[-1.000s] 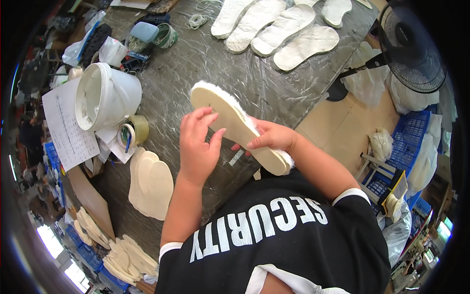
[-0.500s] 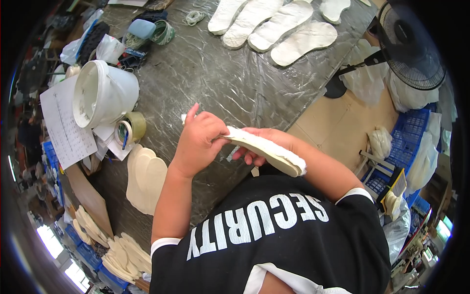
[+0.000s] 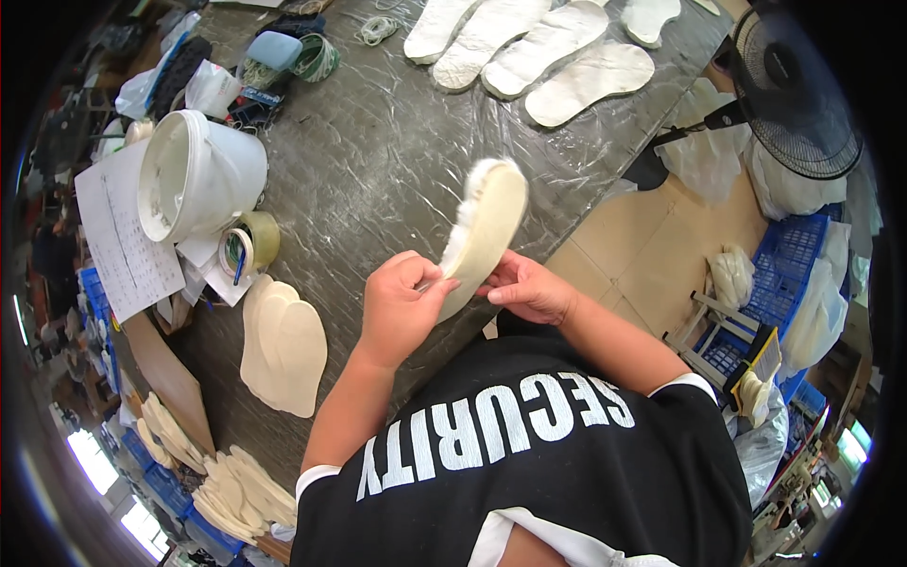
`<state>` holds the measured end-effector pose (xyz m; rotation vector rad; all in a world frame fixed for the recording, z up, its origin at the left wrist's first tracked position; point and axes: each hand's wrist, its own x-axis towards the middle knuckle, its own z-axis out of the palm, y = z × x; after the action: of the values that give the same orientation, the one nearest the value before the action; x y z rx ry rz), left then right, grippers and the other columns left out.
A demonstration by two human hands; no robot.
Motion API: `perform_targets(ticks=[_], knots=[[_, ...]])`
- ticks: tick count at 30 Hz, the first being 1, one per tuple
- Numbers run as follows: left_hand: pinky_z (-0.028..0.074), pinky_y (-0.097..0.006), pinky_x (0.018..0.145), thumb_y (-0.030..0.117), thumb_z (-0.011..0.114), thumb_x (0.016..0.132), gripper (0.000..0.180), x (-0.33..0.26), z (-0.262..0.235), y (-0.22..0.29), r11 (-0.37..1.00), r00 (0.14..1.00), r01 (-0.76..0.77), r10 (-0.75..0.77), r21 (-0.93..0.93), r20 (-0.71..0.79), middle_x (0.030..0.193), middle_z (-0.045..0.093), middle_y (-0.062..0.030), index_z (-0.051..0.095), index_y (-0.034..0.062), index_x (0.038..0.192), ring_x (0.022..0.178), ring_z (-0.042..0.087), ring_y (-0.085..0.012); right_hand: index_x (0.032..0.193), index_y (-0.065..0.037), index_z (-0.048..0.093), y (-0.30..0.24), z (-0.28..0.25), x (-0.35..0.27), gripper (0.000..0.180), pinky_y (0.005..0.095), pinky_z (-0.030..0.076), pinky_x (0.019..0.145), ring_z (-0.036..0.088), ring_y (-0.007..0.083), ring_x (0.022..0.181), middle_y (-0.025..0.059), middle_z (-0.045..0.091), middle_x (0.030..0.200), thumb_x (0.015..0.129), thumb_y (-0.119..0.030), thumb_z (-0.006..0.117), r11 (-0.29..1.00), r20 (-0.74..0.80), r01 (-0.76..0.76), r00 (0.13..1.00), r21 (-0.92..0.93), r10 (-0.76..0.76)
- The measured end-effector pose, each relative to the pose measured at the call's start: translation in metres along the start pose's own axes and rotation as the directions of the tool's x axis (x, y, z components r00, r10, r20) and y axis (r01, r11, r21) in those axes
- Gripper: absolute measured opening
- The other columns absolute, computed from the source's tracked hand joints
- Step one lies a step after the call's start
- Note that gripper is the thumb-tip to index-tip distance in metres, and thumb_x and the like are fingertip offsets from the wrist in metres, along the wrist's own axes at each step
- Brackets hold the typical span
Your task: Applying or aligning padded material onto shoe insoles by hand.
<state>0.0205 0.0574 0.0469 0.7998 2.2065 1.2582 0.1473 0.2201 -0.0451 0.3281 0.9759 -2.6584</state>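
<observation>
A fleece-lined insole (image 3: 488, 219) stands tilted up over the near part of the table, smooth cream side toward me and white fluff along its left edge. My left hand (image 3: 402, 304) pinches its lower left edge between thumb and fingers. On the opposite edge, the thumb and bent fingers of my right hand (image 3: 531, 291) close on the insole; part of those fingers is hidden behind it. Left of my hands lies a small fanned stack of cream insole pieces (image 3: 295, 354). Several white insoles (image 3: 590, 85) are laid out at the far side of the table.
On the left of the plastic-covered table (image 3: 378, 170) stand a white bucket (image 3: 217, 170), a tape roll (image 3: 260, 238) and a written sheet (image 3: 123, 236). More cream pieces (image 3: 241, 496) are heaped at lower left. A black fan (image 3: 794, 104) and blue crates (image 3: 789, 255) stand to the right.
The insole has swung from lying sideways, its end toward the lower right, to pointing up and away. My left hand has moved down and right; my right hand now shows at its right edge.
</observation>
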Motion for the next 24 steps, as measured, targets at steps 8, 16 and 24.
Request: perform_targets(ticks=[8,16,24], knots=[[0.046,-0.027,0.061,0.009,0.08,0.073,0.022,0.001,0.008,-0.008,0.955,0.977,0.206,-0.187,-0.212,0.107,0.075,0.06,-0.0076,0.063,-0.0024,0.083,0.066,0.056,-0.0141,0.136,-0.007,0.048,0.006,0.016,0.013,0.044,0.0438,0.036,0.11,0.05,0.0245,0.127,0.0089,0.055,0.134,0.094,-0.01,0.06,0.891,-0.089,0.156,0.988,0.427,-0.13],[0.043,-0.023,0.059,0.016,0.069,0.09,0.017,0.0,0.008,-0.018,0.706,0.865,0.502,-0.418,-0.499,0.278,0.077,0.061,0.0003,0.065,0.0011,0.084,0.066,0.053,-0.006,0.132,-0.007,0.05,0.009,0.015,0.014,0.036,0.0417,0.04,0.107,0.054,0.0225,0.122,0.0089,0.057,0.131,0.096,-0.006,0.056,0.901,-0.136,0.191,0.98,0.39,-0.148],[0.043,-0.022,0.061,0.015,0.064,0.093,0.017,-0.001,0.012,-0.011,0.81,0.919,0.394,-0.342,-0.433,0.196,0.076,0.062,0.0006,0.065,-0.0011,0.088,0.068,0.051,-0.0042,0.132,-0.006,0.049,0.005,0.019,0.013,0.036,0.0407,0.041,0.107,0.055,0.0224,0.121,0.0092,0.058,0.129,0.096,-0.005,0.054,0.907,-0.175,0.206,0.973,0.367,-0.15]])
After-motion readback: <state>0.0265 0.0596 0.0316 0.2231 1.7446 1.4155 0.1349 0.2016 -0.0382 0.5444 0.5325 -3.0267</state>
